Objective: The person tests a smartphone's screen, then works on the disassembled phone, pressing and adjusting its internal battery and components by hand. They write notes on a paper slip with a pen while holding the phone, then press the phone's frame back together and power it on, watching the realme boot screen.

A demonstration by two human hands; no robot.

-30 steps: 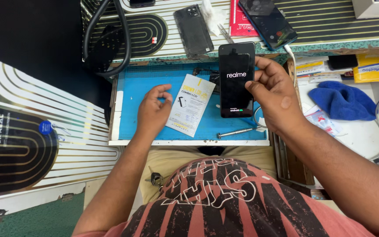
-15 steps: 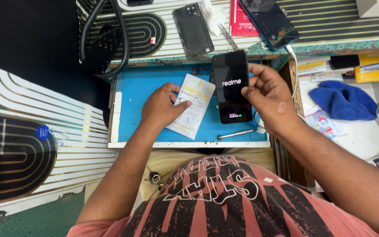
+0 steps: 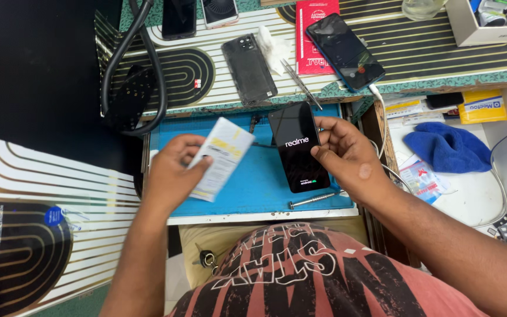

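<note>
My right hand [image 3: 347,155] holds a black smartphone [image 3: 298,147] by its right edge, screen up and lit with a white logo, above the blue work mat [image 3: 253,191]. My left hand [image 3: 174,170] has lifted a white paper packet with yellow and dark print [image 3: 221,158] off the mat and pinches it at its lower left. The packet sits just left of the phone, a small gap between them.
A metal screwdriver [image 3: 312,201] lies on the mat's front edge. On the striped shelf behind lie a phone back cover [image 3: 249,68], tweezers [image 3: 301,84], a red packet [image 3: 315,35] and another dark phone [image 3: 345,51]. A blue cloth [image 3: 447,147] lies right. A black hose [image 3: 130,76] loops at left.
My left hand has picked the white packet up from the mat and raised it. My right hand has brought the phone slightly left and lower.
</note>
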